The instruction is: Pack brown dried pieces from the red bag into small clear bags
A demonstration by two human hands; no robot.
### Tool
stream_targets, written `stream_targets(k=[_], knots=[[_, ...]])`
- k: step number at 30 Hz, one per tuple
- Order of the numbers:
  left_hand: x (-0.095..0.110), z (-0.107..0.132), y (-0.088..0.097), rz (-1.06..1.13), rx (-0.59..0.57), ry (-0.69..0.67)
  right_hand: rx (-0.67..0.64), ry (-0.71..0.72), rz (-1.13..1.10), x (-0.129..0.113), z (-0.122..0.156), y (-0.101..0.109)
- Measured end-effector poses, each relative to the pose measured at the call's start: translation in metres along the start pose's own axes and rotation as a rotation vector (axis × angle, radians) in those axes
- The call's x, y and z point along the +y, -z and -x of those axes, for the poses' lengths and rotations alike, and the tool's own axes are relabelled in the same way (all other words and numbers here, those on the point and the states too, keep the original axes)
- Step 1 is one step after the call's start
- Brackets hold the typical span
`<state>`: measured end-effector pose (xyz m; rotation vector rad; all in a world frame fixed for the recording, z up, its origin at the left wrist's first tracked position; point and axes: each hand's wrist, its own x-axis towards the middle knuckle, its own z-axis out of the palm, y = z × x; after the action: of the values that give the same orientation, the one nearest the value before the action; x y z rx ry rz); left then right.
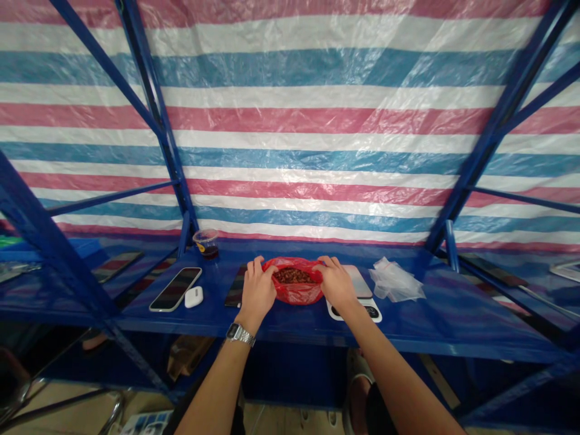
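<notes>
A red plastic bag (299, 294) stands on the blue shelf with its mouth spread wide, and small brown beans or nuts (293, 276) fill it; their exact kind is too small to tell. My left hand (259, 290) grips the left side of the rim, a silver watch (240, 333) on its wrist. On the opposite side, my right hand (336, 283) pinches the rim. Partly hidden beneath my right hand and forearm is a white kitchen scale (361, 283) with a dark display. Beside my left hand lies a dark flat device (234, 287), partly covered.
Clear zip bags (396, 280) lie right of the scale. Toward the left are a phone (176, 290), a white earbud case (194, 297) and a plastic cup (207, 244) holding dark liquid. Blue metal posts (165, 139) flank the shelf (290, 329), with a striped tarp (317, 121) behind.
</notes>
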<state>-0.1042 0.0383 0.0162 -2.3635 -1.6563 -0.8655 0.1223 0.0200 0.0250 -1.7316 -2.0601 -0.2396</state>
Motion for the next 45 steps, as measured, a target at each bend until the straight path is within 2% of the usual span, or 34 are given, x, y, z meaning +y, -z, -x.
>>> stream_targets(k=[3, 6, 9, 11, 13, 15, 18, 20, 24, 27, 30, 35, 41, 45], knots=[[-0.007, -0.003, -0.010, -0.070, -0.071, 0.129, -0.034, -0.044, 0.102, 0.002, -0.003, -0.001], [-0.012, -0.006, -0.015, -0.066, -0.113, 0.148, -0.021, -0.088, 0.109, 0.007, -0.008, -0.001], [-0.016, -0.009, -0.016, -0.019, -0.166, 0.152, -0.009, -0.143, 0.030, 0.018, -0.016, -0.003], [-0.019, -0.009, -0.017, 0.065, -0.190, 0.152, 0.003, -0.146, -0.100, 0.029, -0.021, -0.005], [-0.019, -0.008, -0.016, 0.162, -0.176, 0.157, 0.038, -0.119, -0.281, 0.042, -0.022, -0.005], [-0.016, -0.004, -0.013, 0.233, -0.133, 0.167, 0.131, -0.102, -0.407, 0.054, -0.018, -0.001], [-0.008, 0.002, -0.003, 0.289, -0.052, 0.145, 0.248, -0.128, -0.371, 0.069, 0.001, 0.015], [-0.001, 0.007, 0.005, 0.294, 0.022, 0.096, 0.189, -0.157, -0.297, 0.075, 0.019, 0.029], [0.009, 0.013, 0.016, 0.268, 0.167, -0.013, -0.065, -0.194, -0.142, 0.081, 0.050, 0.051], [0.012, 0.015, 0.019, 0.283, 0.199, -0.038, -0.193, -0.191, -0.078, 0.086, 0.066, 0.059], [0.013, 0.014, 0.018, 0.295, 0.207, -0.030, -0.274, -0.124, -0.144, 0.092, 0.079, 0.062], [0.016, 0.013, 0.015, 0.302, 0.222, -0.020, -0.304, -0.075, -0.083, 0.094, 0.097, 0.059], [0.026, 0.014, 0.012, 0.302, 0.211, -0.060, -0.281, -0.046, 0.225, 0.068, 0.101, 0.053], [0.030, 0.015, 0.011, 0.289, 0.198, -0.087, -0.302, -0.052, 0.305, 0.058, 0.097, 0.048]])
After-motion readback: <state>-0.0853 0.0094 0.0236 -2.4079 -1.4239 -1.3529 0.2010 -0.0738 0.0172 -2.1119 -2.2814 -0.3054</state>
